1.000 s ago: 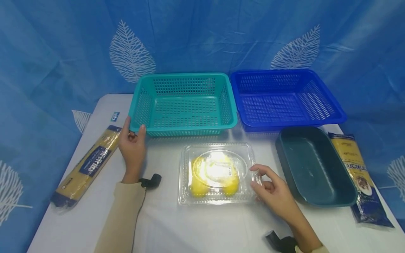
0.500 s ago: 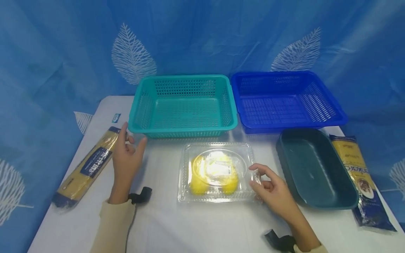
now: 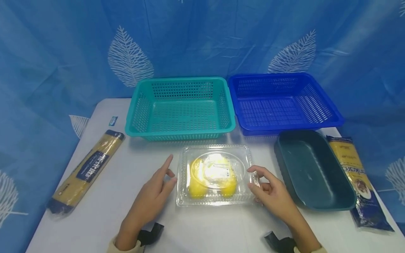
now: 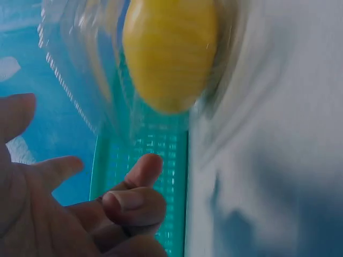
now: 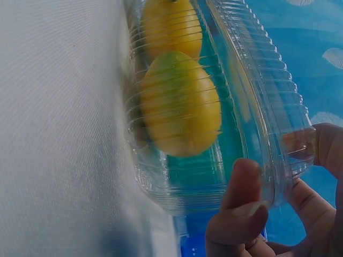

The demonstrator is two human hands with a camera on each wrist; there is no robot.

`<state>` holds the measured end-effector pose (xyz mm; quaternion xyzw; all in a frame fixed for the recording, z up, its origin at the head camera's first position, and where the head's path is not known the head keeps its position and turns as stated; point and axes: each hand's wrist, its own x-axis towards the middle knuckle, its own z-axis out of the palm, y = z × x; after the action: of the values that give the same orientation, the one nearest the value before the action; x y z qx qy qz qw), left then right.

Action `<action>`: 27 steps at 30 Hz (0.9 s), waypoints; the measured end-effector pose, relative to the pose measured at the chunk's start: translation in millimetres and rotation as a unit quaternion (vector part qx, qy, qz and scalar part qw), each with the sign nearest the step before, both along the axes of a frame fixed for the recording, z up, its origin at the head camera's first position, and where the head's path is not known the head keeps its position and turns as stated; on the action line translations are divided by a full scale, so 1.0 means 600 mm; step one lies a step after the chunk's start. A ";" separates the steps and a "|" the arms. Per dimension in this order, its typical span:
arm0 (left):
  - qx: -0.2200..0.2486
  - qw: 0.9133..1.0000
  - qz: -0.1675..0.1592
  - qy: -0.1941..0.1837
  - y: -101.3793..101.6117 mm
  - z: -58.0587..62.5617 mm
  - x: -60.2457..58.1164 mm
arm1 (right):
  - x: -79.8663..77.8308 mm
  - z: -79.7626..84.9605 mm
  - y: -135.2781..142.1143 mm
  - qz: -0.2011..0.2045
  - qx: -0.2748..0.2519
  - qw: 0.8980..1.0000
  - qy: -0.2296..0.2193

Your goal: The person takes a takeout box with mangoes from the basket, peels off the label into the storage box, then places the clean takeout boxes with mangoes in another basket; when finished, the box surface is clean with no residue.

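Note:
A clear plastic clamshell container (image 3: 218, 202) lies closed on the white table, in front of the teal basket. Inside it are yellow fruits (image 5: 181, 104), one tinged green on top in the right wrist view; glare on the lid hides part of them. My right hand (image 3: 273, 193) pinches the container's right edge between thumb and fingers. My left hand (image 3: 152, 196) is beside the container's left edge, apart from it, index finger stretched forward and nothing held. In the left wrist view, the left hand's fingers (image 4: 134, 206) are spread below a yellow fruit behind clear plastic.
A teal mesh basket (image 3: 180, 132) and a blue mesh basket (image 3: 288, 126) stand side by side at the back. A dark green tub (image 3: 316, 175) is on the right, against a yellow and navy packet (image 3: 362, 186). Another such packet (image 3: 87, 172) lies at left.
My left hand has let go of the teal basket's front left corner and moved right and nearer to me, to the container's left side. The right hand stays at the container's right edge.

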<state>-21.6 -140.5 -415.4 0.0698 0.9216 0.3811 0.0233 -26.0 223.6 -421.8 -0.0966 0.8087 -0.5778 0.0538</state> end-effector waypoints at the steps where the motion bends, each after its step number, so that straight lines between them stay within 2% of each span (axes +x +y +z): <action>1: 0.001 1.000 -0.005 0.003 0.004 -0.001 0.002 | 0.000 0.000 0.000 0.000 0.000 1.000 0.000; 7: 0.012 0.999 -0.047 0.014 0.019 -0.003 0.010 | -0.001 0.002 0.001 0.002 0.003 1.000 0.001; 11: 0.063 0.996 -0.064 0.009 0.024 -0.010 0.012 | -0.001 0.004 0.001 0.006 0.005 1.000 -0.003; 19: 0.165 0.984 -0.063 0.005 0.029 -0.026 0.005 | 0.002 0.006 0.002 0.012 0.043 0.999 0.021; 24: 0.187 0.981 -0.058 0.005 0.031 -0.033 0.003 | 0.003 0.008 0.007 0.019 0.079 0.996 0.031; 27: 0.190 0.980 -0.053 0.003 0.033 -0.033 0.002 | 0.003 0.015 0.013 0.023 0.125 0.991 0.030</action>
<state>-20.4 -120.8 -435.4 0.1226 0.8277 0.5470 0.0265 -24.1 231.3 -412.7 -0.1248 0.8735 -0.4674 0.0542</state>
